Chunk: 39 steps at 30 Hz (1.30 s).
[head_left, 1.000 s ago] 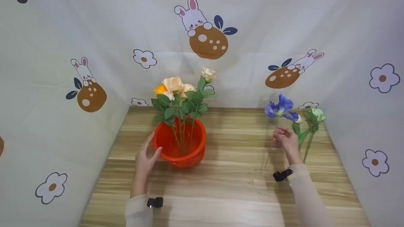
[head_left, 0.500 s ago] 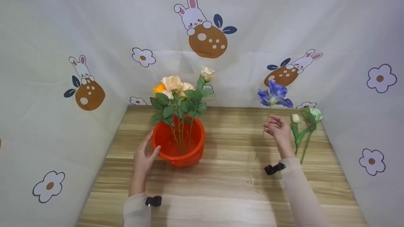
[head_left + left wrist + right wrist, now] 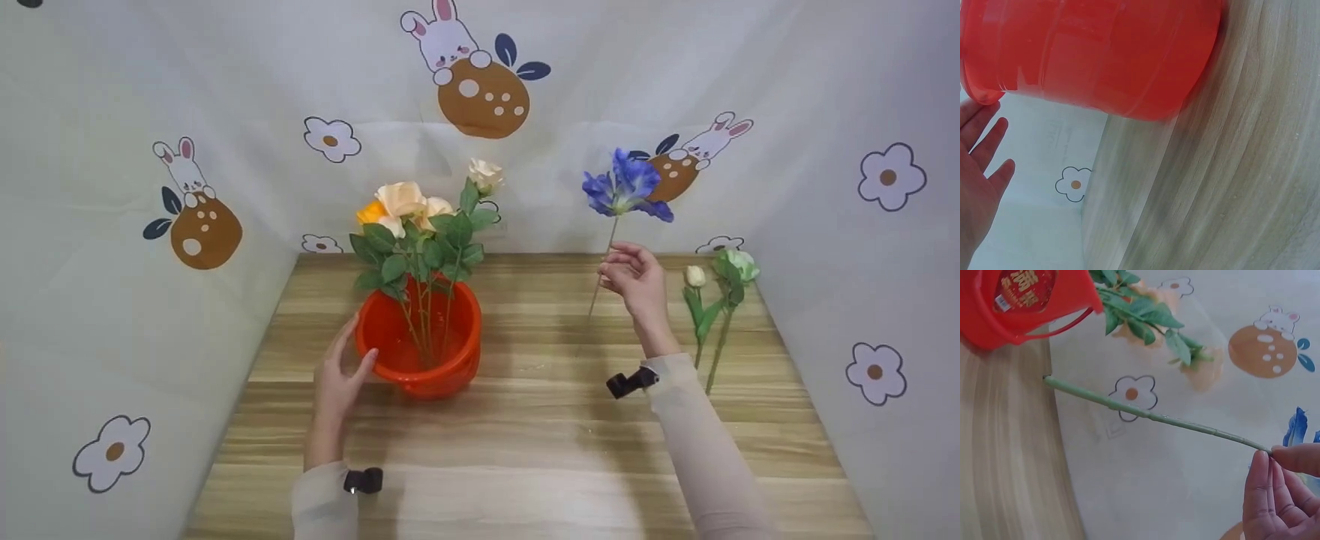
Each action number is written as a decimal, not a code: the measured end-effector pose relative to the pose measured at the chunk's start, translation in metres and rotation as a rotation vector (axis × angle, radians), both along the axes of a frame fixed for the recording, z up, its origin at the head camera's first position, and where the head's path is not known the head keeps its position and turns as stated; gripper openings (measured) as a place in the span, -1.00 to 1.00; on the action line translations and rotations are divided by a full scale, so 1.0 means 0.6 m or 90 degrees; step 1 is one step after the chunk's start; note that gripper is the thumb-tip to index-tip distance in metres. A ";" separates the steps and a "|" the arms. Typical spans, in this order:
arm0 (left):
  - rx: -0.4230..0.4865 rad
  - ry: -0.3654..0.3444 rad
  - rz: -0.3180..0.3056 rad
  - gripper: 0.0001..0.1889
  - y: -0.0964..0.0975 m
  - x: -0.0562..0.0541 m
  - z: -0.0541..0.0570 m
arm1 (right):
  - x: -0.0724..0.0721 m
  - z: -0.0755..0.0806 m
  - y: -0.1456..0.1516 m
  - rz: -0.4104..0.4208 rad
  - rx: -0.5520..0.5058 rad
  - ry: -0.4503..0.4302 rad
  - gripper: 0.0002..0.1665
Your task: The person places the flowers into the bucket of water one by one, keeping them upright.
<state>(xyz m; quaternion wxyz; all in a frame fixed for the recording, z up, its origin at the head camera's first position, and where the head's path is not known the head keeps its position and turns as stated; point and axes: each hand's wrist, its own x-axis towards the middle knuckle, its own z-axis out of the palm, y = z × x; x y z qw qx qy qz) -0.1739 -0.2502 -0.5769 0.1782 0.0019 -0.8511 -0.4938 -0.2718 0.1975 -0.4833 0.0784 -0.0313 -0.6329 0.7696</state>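
Observation:
A red plastic bucket point(image 3: 444, 386) stands on the table, holding several peach and orange roses point(image 3: 401, 201) with green leaves. At its left side, my left hand point(image 3: 341, 382) touches the rim with fingers and thumb spread. The left wrist view has the straight fingers point(image 3: 995, 138) just under the rim. To the right of the bucket, my right hand point(image 3: 637, 285) pinches the stem of a purple-blue iris point(image 3: 626, 187) between thumb and fingertips, bloom up and raised above the table. In the right wrist view its bare green stem point(image 3: 1157, 417) points toward the bucket.
A cream tulip point(image 3: 696, 277) and a pale green flower point(image 3: 741, 264) lie on the wooden table point(image 3: 540, 450) at the right. Small water drops dot the tabletop. Printed cloth walls point(image 3: 555, 150) enclose the back and sides.
My right hand has moved left and up, lifting the iris away from the tulip and the green flower. The left hand has stayed at the bucket's rim.

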 end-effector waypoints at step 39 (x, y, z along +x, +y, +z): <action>-0.012 0.026 0.000 -0.34 0.000 -0.001 -0.003 | -0.014 0.063 -0.219 0.090 -0.011 0.158 -0.59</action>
